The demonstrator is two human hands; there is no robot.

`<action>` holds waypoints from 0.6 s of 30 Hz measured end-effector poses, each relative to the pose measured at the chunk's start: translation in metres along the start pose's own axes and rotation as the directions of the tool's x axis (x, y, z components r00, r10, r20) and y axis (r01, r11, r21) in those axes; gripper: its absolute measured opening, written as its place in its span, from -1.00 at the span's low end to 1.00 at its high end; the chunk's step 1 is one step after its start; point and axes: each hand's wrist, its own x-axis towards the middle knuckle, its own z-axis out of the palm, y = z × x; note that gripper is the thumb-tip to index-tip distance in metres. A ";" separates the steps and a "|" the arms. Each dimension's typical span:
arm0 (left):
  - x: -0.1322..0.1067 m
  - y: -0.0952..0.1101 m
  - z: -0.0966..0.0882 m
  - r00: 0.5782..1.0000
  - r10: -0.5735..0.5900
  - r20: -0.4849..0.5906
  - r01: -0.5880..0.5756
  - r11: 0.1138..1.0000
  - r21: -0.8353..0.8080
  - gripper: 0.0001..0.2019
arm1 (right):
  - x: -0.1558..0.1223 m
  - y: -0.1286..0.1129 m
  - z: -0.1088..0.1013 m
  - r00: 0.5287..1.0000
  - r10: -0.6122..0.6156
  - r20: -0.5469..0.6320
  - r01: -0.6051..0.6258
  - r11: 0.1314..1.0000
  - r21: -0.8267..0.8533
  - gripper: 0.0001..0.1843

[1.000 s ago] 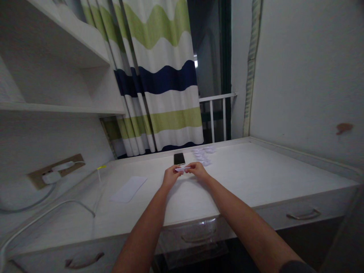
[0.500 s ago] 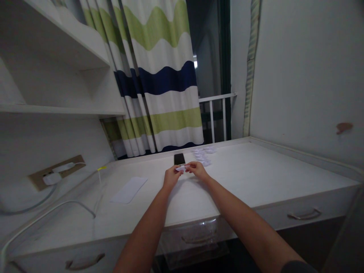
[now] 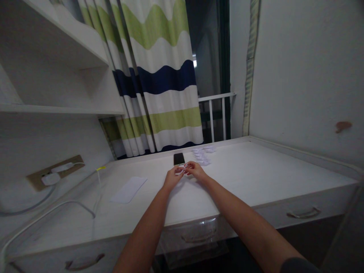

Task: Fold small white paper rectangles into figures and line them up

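Note:
Both my hands meet above the middle of the white desk [image 3: 244,178]. My left hand [image 3: 171,178] and my right hand [image 3: 196,170] each pinch an end of a small folded white paper [image 3: 181,170], fingers closed on it. Just beyond the hands a dark phone [image 3: 179,158] lies flat on the desk. To the right of the phone sits a cluster of several small folded white papers [image 3: 202,154].
A flat white sheet [image 3: 129,189] lies on the desk to the left. A wall socket with white plugs [image 3: 54,175] and cables is at far left. A striped curtain [image 3: 159,79] hangs behind; drawers with handles [image 3: 301,214] run under the desk's front edge.
My hands have drawn closer together and the small paper between them has tilted and bunched up. Nothing else has moved.

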 end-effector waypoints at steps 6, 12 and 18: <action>0.002 -0.005 0.000 0.999 -0.052 0.011 0.053 0.992 -0.111 -0.78 | -0.001 0.001 0.000 0.998 -0.057 -0.006 0.057 0.997 -0.053 -0.72; 0.004 -0.008 0.002 0.994 -0.108 0.031 0.113 0.958 -0.263 -0.71 | -0.001 0.001 -0.001 0.998 -0.056 0.042 0.058 0.996 -0.065 -0.70; 0.003 -0.006 0.001 0.985 -0.170 0.041 0.174 0.925 -0.337 -0.71 | 0.001 0.004 -0.002 0.997 -0.063 0.049 0.067 0.994 -0.083 -0.65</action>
